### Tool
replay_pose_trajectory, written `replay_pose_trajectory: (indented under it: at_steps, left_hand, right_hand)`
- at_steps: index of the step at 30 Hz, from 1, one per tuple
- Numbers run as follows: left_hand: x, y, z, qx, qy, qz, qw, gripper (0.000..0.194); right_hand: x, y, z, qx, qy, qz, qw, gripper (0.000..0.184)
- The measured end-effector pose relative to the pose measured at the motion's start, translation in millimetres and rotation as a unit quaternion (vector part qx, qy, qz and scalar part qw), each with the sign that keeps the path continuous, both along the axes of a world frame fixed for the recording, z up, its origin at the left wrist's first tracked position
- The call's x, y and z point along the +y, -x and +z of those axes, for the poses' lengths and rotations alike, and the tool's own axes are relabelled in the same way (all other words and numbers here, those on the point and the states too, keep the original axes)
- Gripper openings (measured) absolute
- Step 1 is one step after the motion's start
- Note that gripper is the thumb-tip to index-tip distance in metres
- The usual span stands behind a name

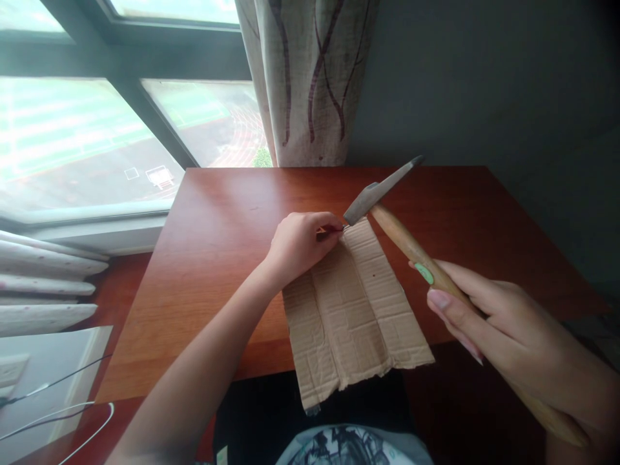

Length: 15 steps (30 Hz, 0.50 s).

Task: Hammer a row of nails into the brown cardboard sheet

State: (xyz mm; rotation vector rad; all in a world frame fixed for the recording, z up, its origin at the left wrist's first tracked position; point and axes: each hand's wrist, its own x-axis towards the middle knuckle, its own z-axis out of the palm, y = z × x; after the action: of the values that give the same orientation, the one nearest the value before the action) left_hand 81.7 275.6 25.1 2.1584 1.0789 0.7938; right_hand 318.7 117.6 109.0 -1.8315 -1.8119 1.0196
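Note:
My right hand (489, 316) is wrapped round the wooden handle of a hammer (407, 239), which carries a green label. The hammer's long grey metal head slants over the far edge of a piece of brown cardboard (353, 303). Its lower face is right by the fingertips of my left hand (305, 242). Thumb and forefinger there pinch a small, thin nail (345, 227), mostly hidden by the fingers, at the cardboard's far edge. Creased and torn along its near end, the cardboard lies on the table and overhangs its front edge.
The reddish-brown wooden table (203, 258) has its front edge close to my body. A window (87, 142) is at the left, with a patterned curtain (314, 77) behind the table. Cables (62, 413) hang near a wall socket (12, 371) at lower left.

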Motion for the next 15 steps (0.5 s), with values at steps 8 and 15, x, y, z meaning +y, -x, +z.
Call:
replay_pose_trajectory:
  at_steps: [8,15]
  left_hand:
    - [0.4,0.0,-1.2,-0.001,0.0,0.002,1.0,0.013]
    - [0.4,-0.3,-0.2,0.006,0.005,0.0,1.0,0.013]
  right_hand:
    - [-0.6,-1.7,-1.1,0.003,0.008,0.003,1.0,0.043]
    - [0.6,0.3,-1.9,-0.006,-0.003,0.007,1.0,0.044]
